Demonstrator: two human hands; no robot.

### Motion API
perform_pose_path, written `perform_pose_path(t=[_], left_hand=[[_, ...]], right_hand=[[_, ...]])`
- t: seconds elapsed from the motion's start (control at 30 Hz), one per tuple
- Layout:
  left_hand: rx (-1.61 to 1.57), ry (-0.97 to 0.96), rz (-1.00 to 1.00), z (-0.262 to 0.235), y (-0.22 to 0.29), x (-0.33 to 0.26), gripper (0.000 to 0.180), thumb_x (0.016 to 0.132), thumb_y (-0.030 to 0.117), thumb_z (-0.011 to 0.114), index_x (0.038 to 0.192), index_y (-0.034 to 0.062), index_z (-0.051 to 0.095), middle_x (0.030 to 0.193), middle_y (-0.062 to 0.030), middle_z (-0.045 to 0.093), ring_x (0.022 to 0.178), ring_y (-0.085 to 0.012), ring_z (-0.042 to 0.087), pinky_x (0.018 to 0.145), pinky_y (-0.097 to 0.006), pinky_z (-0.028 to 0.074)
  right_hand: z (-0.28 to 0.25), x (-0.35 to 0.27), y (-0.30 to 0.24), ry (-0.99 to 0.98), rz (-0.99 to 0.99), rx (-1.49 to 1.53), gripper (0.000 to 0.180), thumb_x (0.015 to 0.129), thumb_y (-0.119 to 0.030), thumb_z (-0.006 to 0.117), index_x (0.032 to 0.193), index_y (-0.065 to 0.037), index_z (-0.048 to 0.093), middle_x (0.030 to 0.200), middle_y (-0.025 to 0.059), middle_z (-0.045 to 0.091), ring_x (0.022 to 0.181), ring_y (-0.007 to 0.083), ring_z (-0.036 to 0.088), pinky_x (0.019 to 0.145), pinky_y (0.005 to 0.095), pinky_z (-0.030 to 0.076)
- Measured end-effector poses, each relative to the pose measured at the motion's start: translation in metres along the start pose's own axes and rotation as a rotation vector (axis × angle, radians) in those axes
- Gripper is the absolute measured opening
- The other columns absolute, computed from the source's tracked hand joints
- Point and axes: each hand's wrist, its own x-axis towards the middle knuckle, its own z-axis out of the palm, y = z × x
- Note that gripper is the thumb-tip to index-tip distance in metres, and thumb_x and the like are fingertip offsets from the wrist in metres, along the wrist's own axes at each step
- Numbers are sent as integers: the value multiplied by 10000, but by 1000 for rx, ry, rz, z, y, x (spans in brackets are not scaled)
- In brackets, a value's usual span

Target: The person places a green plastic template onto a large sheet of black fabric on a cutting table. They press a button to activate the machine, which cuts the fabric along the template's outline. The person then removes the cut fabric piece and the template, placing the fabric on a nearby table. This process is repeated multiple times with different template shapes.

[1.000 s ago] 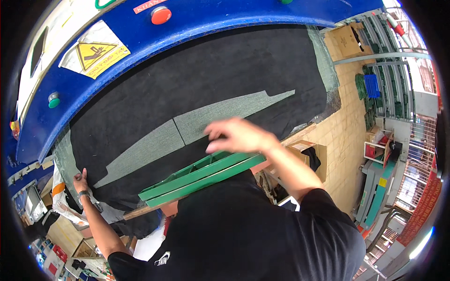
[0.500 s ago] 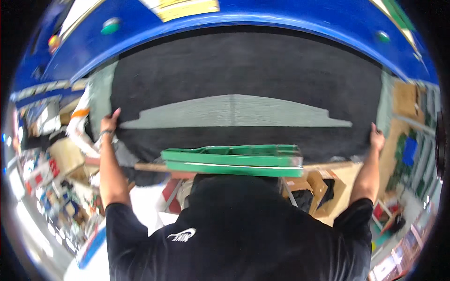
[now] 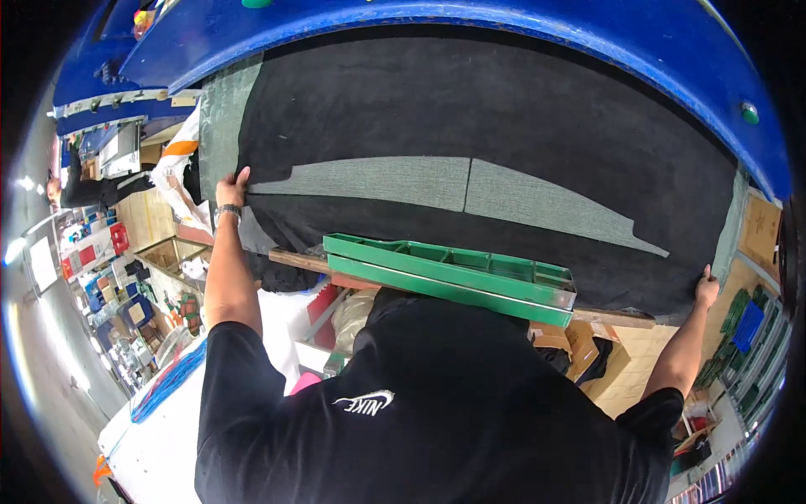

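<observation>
A wide black sheet of fabric (image 3: pixel 504 101) lies spread in front of me over a grey-green cutting board (image 3: pixel 222 109). Through a long arched cut-out in the sheet the grey-green surface shows, crossed by a narrow black strip (image 3: pixel 468 185). My left hand (image 3: pixel 231 189) is closed on the left edge of the sheet, thumb up. At the sheet's near right corner, my right hand (image 3: pixel 707 289) pinches the edge; its fingertips are partly hidden. Between my arms, close to my chest, a long green metal frame with open compartments (image 3: pixel 445 275) rests along the near edge.
A blue machine beam (image 3: pixel 470 12) arches over the far side, with a green button (image 3: pixel 749 112) at its right. A wooden strip (image 3: pixel 298 261) runs under the green frame. Cardboard boxes (image 3: pixel 579 346) stand below on the right. Another person's hand (image 3: pixel 54 191) shows at far left.
My view has turned, so the sheet and green frame now slope down to the right. Both hands keep hold of the sheet's edges.
</observation>
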Motion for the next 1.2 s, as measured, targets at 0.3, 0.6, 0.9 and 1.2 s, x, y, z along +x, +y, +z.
perform_pose_path(t=[0.3,0.6,0.9,1.2], left_hand=[[-57,-83,-32,-11,-24,-35,671,885,564,772,767,-70,589,648,-111,558,647,-178,429,634,-403,421],[58,110,20,-10,-65,-66,416,870,400,853,817,33,665,705,-33,559,645,-147,483,634,-347,456],[-260,-294,873,32,300,-230,330,852,344,825,974,46,753,959,-129,709,918,-336,690,812,-428,557],[-139,-848,977,69,333,-264,156,934,290,706,1008,158,742,922,-37,706,987,-290,686,847,-518,472]], right_hand=[[-8,-8,3,52,62,-27,661,925,-635,663,1088,4,723,1088,251,740,1074,446,696,938,522,528],[-41,-38,-68,120,58,-55,580,928,-528,711,1186,-9,680,1194,261,708,1154,432,663,955,514,527],[-206,-288,-352,-242,-821,667,235,923,-181,753,1080,-9,726,1058,179,723,977,329,710,879,399,555],[-235,-410,-394,-1023,-1281,433,249,958,-262,699,997,-17,716,897,159,694,900,358,688,791,460,530]])
